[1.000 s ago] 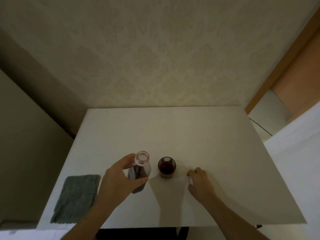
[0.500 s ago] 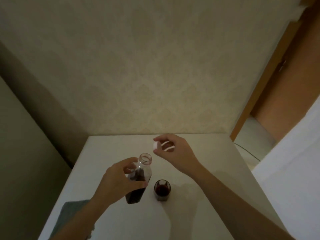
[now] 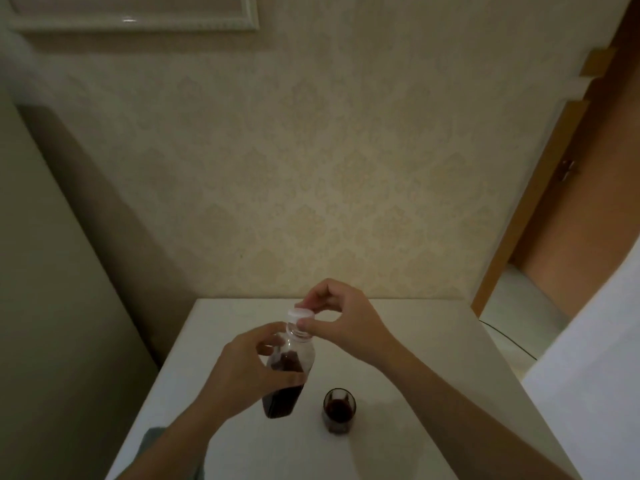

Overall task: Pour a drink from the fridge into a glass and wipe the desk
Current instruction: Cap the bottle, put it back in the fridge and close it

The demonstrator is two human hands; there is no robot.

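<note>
A clear plastic bottle (image 3: pixel 289 382) of dark red drink is held upright and slightly tilted above the white desk (image 3: pixel 415 341), with my left hand (image 3: pixel 242 368) wrapped around its middle. A white cap (image 3: pixel 300 315) sits on the bottle's neck, pinched between thumb and fingers of my right hand (image 3: pixel 343 322). To the right of the bottle, a small glass (image 3: pixel 339 409) with dark red drink in it stands on the desk, apart from both hands.
A grey-green cloth (image 3: pixel 154 441) lies at the desk's near left edge, mostly hidden by my left forearm. The patterned wall rises behind the desk. A wooden door frame (image 3: pixel 540 188) stands at the right, and a white surface (image 3: pixel 588 358) fills the lower right.
My right hand picked the cap off the desk, carried it up and set it onto the bottle's neck. The head tilted up, so the desk and glass sit lower in view.
</note>
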